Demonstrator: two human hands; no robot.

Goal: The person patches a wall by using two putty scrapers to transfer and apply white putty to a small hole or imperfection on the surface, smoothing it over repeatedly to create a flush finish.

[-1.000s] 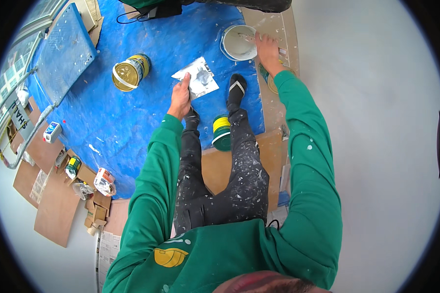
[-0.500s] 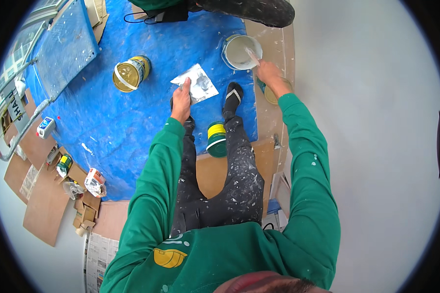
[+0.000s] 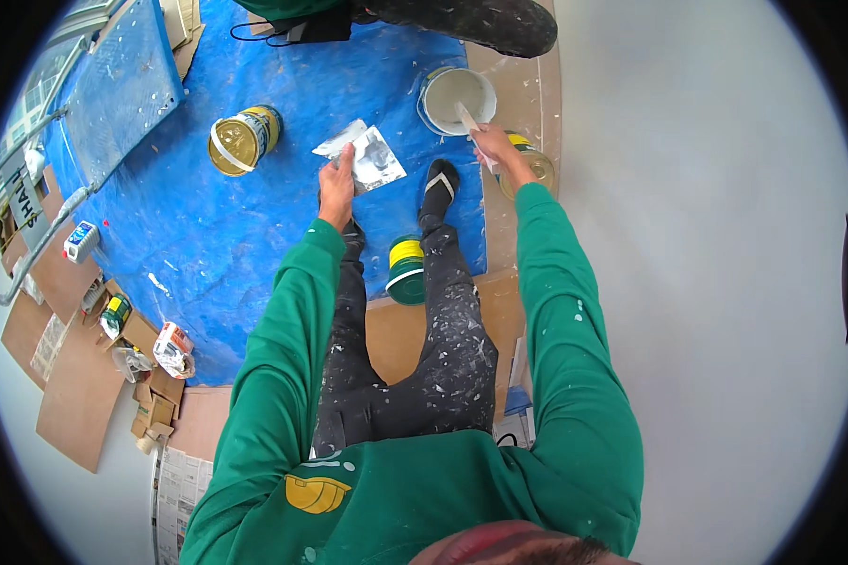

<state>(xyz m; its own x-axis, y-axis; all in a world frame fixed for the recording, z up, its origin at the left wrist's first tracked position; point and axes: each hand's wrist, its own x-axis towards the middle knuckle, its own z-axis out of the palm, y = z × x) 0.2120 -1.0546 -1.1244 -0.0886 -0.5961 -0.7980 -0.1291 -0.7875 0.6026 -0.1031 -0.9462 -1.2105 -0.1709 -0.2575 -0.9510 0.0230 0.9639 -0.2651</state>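
My left hand (image 3: 337, 188) grips a shiny square metal plate (image 3: 381, 158) by its near-left side, thumb on top. Whitish material (image 3: 341, 139) shows along the plate's far-left part. Closed around a narrow pale spatula (image 3: 465, 117), my right hand (image 3: 496, 147) is at the near-right rim of a white bucket (image 3: 485, 83). The spatula's far end reaches over the bucket's mouth, above a pale, creamy filling. Just beneath my right wrist stands a can with a yellowish lid (image 3: 539, 169), partly covered by the hand.
Blue sheeting (image 3: 283, 226) covers the floor. A lidded tin (image 3: 236, 146) stands left, and a green-and-yellow tub (image 3: 406, 273) stands between my legs. Another person's dark trouser leg (image 3: 481, 21) is at the top. A pale wall (image 3: 697, 282) rises at right; cardboard (image 3: 85, 405) lies left.
My right hand has drawn slightly back toward me and left, with the spatula lifting nearer the bucket's rim. My left hand has tilted the plate slightly. The whole view has shifted a little.
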